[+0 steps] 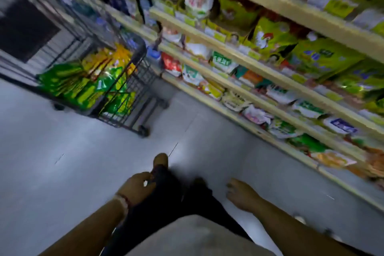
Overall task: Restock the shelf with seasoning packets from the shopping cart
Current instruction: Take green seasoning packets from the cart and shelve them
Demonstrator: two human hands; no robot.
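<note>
Two empty hands, left hand [138, 186] and right hand [241, 194], fingers loose, well apart from packet-filled shopping cart [116, 81]

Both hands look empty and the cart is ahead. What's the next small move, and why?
Probably step toward the shopping cart and reach the left hand for a packet. Neither it nor the right hand seems to hold anything; both hang low, far from the cart, which holds green and yellow packets.
</note>
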